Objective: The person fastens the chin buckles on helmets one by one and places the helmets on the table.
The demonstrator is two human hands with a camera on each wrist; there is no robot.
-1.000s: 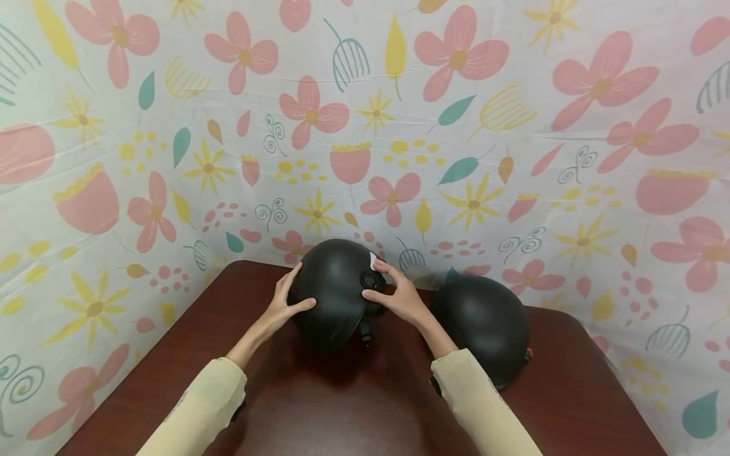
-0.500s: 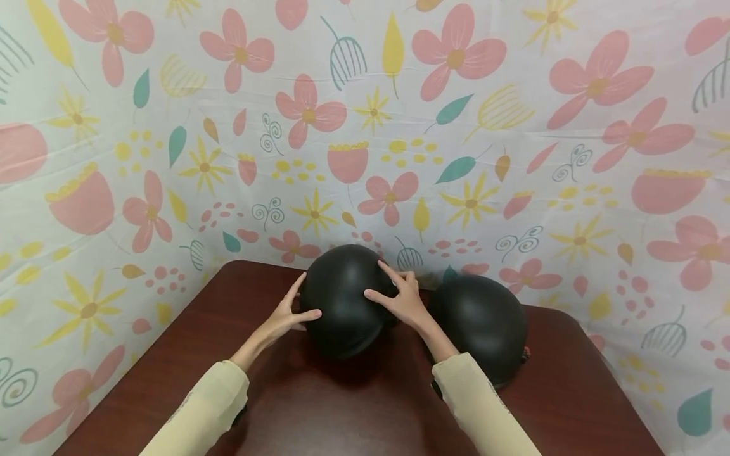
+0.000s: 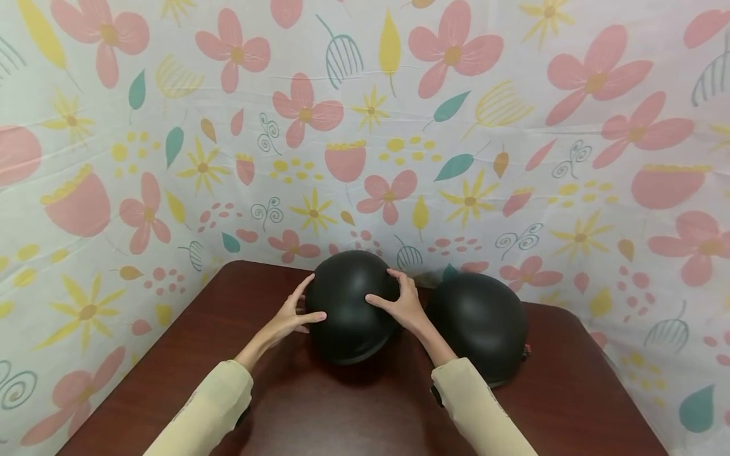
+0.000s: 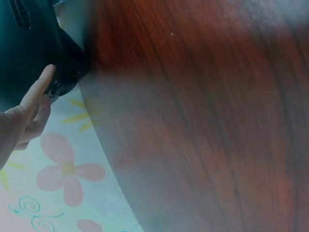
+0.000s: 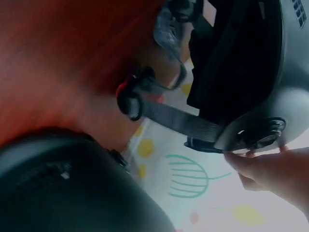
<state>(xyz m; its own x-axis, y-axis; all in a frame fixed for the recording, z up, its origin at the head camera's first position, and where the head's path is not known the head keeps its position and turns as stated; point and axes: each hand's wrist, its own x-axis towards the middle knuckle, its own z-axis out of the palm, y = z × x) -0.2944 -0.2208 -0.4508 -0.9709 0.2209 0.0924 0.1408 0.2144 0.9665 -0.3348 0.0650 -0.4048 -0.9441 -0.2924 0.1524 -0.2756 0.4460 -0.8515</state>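
A black helmet (image 3: pixel 348 304) is held between both hands, its rounded shell turned toward me in the head view. My left hand (image 3: pixel 285 320) grips its left side, thumb on the front of the shell and fingers spread behind. On the right side my right hand (image 3: pixel 406 305) holds it, thumb on the front and fingers along the edge. From the right wrist, the helmet's dark inside, a chin strap (image 5: pixel 181 120) with a red-marked buckle, and a round fitting (image 5: pixel 270 131) near the fingers show. In the left wrist view the left hand (image 4: pixel 31 118) touches the shell.
A second black helmet (image 3: pixel 479 323) rests on the table close to the right forearm, with a small red part (image 3: pixel 527 350) at its right edge. The dark reddish wooden table (image 3: pixel 342 418) meets a flower-patterned cloth (image 3: pixel 365 126) behind and at the sides.
Both hands have turned the helmet and shifted it slightly right and toward me. Its round fitting, white tag and hanging strap have gone out of the head view. The second helmet stays put.
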